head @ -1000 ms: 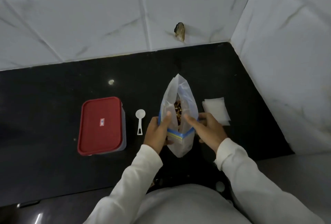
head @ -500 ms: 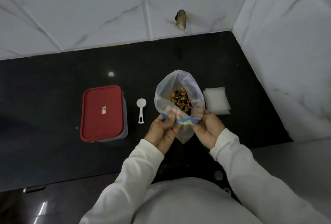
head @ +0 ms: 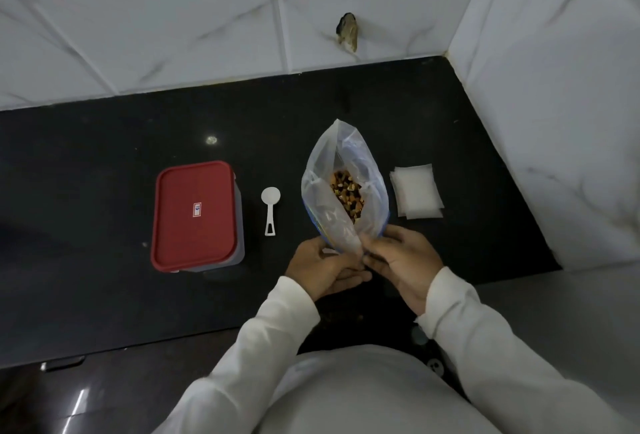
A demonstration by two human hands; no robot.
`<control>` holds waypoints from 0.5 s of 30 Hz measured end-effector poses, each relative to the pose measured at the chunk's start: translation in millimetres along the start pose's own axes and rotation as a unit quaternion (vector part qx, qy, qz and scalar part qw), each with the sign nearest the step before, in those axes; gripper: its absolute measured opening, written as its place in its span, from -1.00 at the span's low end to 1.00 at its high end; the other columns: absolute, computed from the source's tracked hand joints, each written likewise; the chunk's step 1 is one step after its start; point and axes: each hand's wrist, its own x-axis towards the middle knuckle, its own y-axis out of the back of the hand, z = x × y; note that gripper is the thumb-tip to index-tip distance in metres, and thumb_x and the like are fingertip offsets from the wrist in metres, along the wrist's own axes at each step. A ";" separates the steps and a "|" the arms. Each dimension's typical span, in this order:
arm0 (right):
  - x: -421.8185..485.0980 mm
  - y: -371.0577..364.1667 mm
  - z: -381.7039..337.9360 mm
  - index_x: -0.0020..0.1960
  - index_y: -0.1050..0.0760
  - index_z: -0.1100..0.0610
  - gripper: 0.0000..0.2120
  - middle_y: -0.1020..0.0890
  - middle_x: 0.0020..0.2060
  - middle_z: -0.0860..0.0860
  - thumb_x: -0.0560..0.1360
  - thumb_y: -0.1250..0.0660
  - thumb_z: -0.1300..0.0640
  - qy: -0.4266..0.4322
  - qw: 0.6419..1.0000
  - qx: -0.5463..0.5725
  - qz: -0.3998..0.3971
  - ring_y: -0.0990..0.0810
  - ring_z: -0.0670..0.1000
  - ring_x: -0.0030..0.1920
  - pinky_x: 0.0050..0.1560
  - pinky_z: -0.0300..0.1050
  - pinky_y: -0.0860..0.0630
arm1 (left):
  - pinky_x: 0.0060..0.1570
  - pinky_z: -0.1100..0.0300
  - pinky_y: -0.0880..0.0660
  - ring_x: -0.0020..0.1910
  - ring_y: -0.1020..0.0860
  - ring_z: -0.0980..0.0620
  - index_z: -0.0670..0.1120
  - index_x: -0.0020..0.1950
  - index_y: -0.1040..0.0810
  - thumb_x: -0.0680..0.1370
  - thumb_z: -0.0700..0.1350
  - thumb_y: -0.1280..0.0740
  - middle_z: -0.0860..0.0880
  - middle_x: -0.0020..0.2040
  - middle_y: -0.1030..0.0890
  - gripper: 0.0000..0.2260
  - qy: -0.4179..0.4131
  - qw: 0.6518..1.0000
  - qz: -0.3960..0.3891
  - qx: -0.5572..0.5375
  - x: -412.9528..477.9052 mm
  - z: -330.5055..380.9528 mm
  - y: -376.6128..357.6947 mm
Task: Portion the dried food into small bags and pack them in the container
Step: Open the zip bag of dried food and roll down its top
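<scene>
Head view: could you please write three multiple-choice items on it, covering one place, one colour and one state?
1. Where does the scoop lie?
A) between the box and the bag
B) behind the box
C) inside the bag

2. What colour is the box's lid?
A) blue
B) red
C) white

3. In what state is the bag?
A) sealed
B) open at the top
C) lying flat

Answers:
1 A: it rests on the counter, box on one side, bag on the other.
2 B: the lid is plainly red.
3 B: its mouth gapes and the food shows inside.
</scene>
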 end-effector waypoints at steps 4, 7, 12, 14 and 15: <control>0.7 -4.1 -4.3 0.18 -0.55 0.25 -0.78 -0.64 0.09 0.25 0.56 -0.27 0.35 -0.010 0.998 0.057 0.013 -0.63 0.16 0.09 0.14 0.00 -0.55 | -0.27 0.24 -0.64 -0.27 -0.69 -0.02 -0.24 0.07 -0.58 0.51 -0.43 -0.36 -0.18 -0.20 -0.69 -0.82 -0.037 0.995 0.068 -0.068 8.6 -1.6 1.0; 2.3 -7.1 -6.6 0.18 -0.50 0.27 -0.77 -0.57 0.17 0.30 0.62 -0.13 0.36 -0.056 0.984 0.170 0.000 -0.56 0.21 0.18 0.22 0.08 -0.46 | -0.28 0.19 -0.64 -0.25 -0.70 -0.05 -0.23 0.03 -0.60 0.49 -0.51 -0.27 -0.17 -0.18 -0.69 -0.75 -0.031 0.982 0.051 -0.177 14.1 -3.9 0.4; 15.2 -14.2 0.0 0.33 -0.42 0.29 -0.65 -0.62 -0.04 0.21 0.61 -0.05 0.38 -0.096 0.971 0.217 0.039 -0.60 0.16 -0.08 -0.07 0.06 -0.55 | -0.28 0.12 -0.64 -0.20 -0.69 -0.15 -0.22 0.25 -0.54 0.47 -0.52 -0.04 -0.21 -0.09 -0.69 -0.51 0.010 0.948 -0.007 -0.318 29.7 -19.9 -4.9; 19.1 -17.6 -1.7 0.32 -0.45 0.27 -0.67 -0.62 0.03 0.23 0.61 -0.07 0.33 -0.099 0.981 0.157 0.064 -0.60 0.19 -0.04 -0.04 0.11 -0.57 | -0.32 0.12 -0.63 -0.24 -0.68 -0.16 -0.20 0.29 -0.51 0.44 -0.49 0.03 -0.20 -0.11 -0.69 -0.46 0.043 0.944 0.011 -0.326 34.6 -23.4 -5.8; 20.8 -17.1 -3.3 0.32 -0.45 0.24 -0.68 -0.60 0.12 0.24 0.63 -0.09 0.28 -0.104 0.984 0.122 0.072 -0.59 0.22 0.05 0.07 0.17 -0.55 | -0.33 0.11 -0.63 -0.24 -0.66 -0.16 -0.18 0.26 -0.51 0.44 -0.47 0.03 -0.20 -0.09 -0.68 -0.48 0.042 0.948 0.030 -0.314 34.2 -21.7 -6.0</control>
